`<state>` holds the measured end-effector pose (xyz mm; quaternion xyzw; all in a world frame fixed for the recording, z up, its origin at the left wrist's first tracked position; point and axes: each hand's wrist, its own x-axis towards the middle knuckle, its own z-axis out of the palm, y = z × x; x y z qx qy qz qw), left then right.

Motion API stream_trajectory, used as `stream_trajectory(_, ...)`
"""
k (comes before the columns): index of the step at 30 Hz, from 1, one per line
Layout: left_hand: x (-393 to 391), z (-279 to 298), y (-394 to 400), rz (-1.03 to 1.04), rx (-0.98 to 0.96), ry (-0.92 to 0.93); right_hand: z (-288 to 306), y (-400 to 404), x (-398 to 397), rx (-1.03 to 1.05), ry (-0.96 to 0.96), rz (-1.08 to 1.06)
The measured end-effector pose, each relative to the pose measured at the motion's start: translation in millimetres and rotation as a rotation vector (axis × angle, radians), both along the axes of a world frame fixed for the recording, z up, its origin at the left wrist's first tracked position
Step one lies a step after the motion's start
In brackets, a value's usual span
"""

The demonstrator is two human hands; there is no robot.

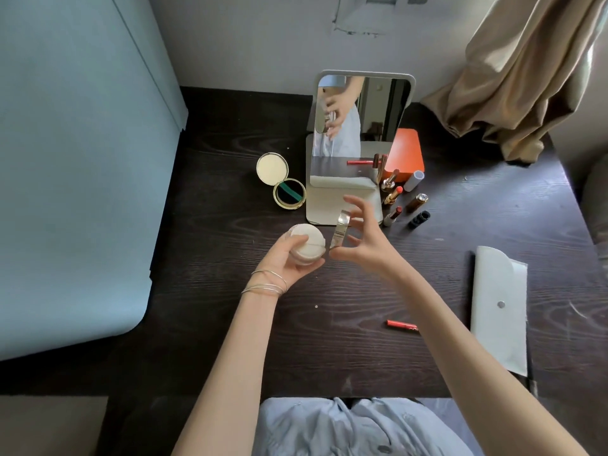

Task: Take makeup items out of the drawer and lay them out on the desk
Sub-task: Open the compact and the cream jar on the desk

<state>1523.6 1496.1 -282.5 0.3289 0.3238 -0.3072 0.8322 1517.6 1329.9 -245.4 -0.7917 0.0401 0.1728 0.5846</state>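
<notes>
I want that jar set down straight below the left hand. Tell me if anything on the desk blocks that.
Nothing visible does. The left hand holds the jar over bare desk; the compact lies farther back.

A round white powder jar (pixel 304 246) topped by a puff sits held above the dark wooden desk (pixel 230 159) centre, its clear lid (pixel 342 230) tilted alongside.

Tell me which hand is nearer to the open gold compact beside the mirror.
Left. The left hand, gripping the powder jar, sits just below the gold compact. The right hand, holding the lid, is farther off, in front of the mirror.
</notes>
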Motion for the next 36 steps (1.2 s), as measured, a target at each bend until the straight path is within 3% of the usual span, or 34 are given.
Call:
stream_trajectory(6,26,-24,13,-0.198,0.755,-0.046,-16,5,16,-0.101,0.050,-0.050)
stream_trajectory(13,49,-44,17,-0.326,1.021,-0.175,-47,18,34,-0.102,0.170,-0.104)
stream_trajectory(22,61,-54,13,-0.397,1.294,-0.219,-61,23,46,-0.079,0.191,-0.117)
stream_trajectory(27,63,-52,10,-0.393,1.242,-0.181,-63,26,48,-0.066,0.151,-0.135)
stream_trajectory(31,67,-39,23,-0.263,1.219,-0.227,-56,41,54,-0.038,0.062,-0.100)
stream_trajectory(36,73,-10,46,-0.116,0.648,-0.116,-54,78,68,-0.045,-0.009,0.004)
